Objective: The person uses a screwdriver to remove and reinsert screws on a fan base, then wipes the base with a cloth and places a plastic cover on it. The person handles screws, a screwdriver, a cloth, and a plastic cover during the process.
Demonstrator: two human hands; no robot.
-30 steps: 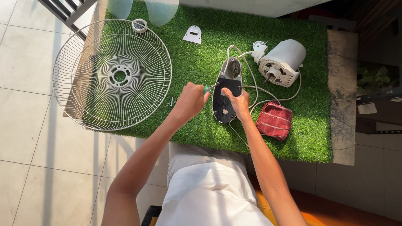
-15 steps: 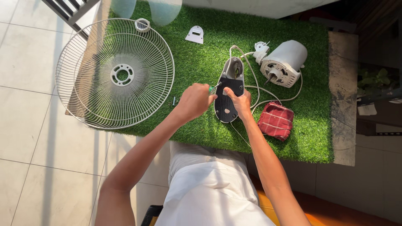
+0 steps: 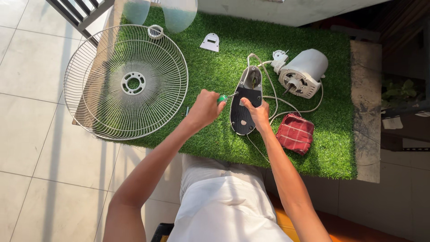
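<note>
A dark oval fan switch housing (image 3: 243, 117) with a grey upper end lies on the green artificial turf mat (image 3: 331, 148). My right hand (image 3: 256, 113) rests on its right side, fingers pressing on it. My left hand (image 3: 204, 109) grips a green-handled screwdriver (image 3: 222, 97), whose metal tip points right at the housing's upper left edge. White cables (image 3: 286, 104) run from the housing to the white fan motor (image 3: 303, 73) at the upper right.
A round white wire fan grille (image 3: 101, 67) lies at the left, overhanging the mat. Translucent fan blades (image 3: 179, 13) sit at the top, a small white plastic piece (image 3: 210, 42) beside them. A red checked cloth (image 3: 294, 132) lies right of the housing. Tiled floor (image 3: 31, 134) surrounds the mat.
My left hand has shifted slightly with the screwdriver toward the housing's upper left edge. My right hand stays on the housing. The camera view has drifted a little.
</note>
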